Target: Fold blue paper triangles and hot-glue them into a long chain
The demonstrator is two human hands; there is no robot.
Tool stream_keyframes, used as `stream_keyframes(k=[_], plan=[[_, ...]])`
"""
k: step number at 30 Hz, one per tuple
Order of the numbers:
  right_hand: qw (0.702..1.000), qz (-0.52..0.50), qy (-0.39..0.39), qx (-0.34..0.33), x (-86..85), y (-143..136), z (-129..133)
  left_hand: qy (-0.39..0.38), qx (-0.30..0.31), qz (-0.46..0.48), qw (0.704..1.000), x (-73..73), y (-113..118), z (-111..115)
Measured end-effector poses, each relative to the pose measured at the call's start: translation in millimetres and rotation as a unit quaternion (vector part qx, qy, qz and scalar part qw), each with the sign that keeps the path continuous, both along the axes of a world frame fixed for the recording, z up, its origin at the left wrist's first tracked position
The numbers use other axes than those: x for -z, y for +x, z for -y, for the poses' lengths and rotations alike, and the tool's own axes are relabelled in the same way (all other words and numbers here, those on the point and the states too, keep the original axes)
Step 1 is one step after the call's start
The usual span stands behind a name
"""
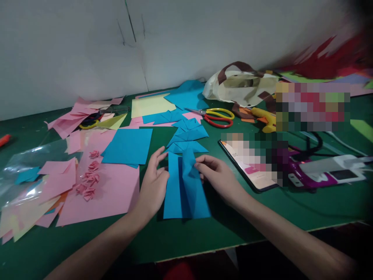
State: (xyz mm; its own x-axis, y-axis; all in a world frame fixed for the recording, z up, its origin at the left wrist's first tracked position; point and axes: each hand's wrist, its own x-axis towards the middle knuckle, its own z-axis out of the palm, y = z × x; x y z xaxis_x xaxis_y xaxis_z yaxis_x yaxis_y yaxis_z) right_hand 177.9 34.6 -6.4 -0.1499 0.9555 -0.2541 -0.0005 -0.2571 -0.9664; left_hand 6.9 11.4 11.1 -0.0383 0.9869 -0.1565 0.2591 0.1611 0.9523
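Observation:
A sheet of blue paper [173,190] lies in front of me with its two sides folded inward. The right flap stands partly lifted, leaving a shadowed gap along the middle. At the sheet's left edge, my left hand [153,179] grips it with bent fingers, the thumb against the paper. My right hand [217,173] pinches the upper part of the right flap between thumb and fingers. Just beyond the sheet, several folded blue paper pieces [188,134] lie in an overlapping row. A stack of flat blue squares [128,146] sits left of my left hand.
Pink paper roses [91,177] rest on a pink sheet [116,200] at left, near a clear plastic bag [29,175]. Scissors [220,117], a cloth bag [240,87] and a yellow glue gun [265,118] lie behind. A phone [241,163] and purple power strip [310,173] are at right.

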Motion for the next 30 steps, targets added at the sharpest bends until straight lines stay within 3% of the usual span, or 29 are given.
stream_keyframes(k=[3,5,8,11,18,21,24,30], plan=[[0.994,0.103,0.029,-0.002,-3.1,12.3,-3.4,0.127,0.045,-0.207,0.969,0.7,-2.3,1.2],[0.985,0.166,0.049,0.0,-2.8,18.2,-3.6,0.216,0.088,-0.323,0.917,1.9,-1.9,1.5],[0.966,0.247,0.081,-0.007,0.5,23.6,-1.9,0.3,0.188,-0.402,0.844,5.7,0.8,2.7],[0.947,0.302,0.104,-0.027,3.4,27.0,0.1,0.3,0.277,-0.438,0.801,10.3,4.4,6.5],[0.919,0.354,0.168,-0.037,0.7,32.7,0.7,0.298,0.374,-0.488,0.73,8.6,12.8,17.1],[0.916,0.334,0.222,-0.013,-0.6,32.7,1.1,0.296,0.384,-0.485,0.727,7.8,13.9,19.0],[0.89,0.333,0.31,-0.021,0.2,32.5,3.0,0.275,0.35,-0.476,0.758,10.8,13.4,19.8],[0.749,0.395,0.519,-0.121,12.2,33.1,5.5,0.243,0.253,-0.482,0.803,15.4,13.0,18.8]])
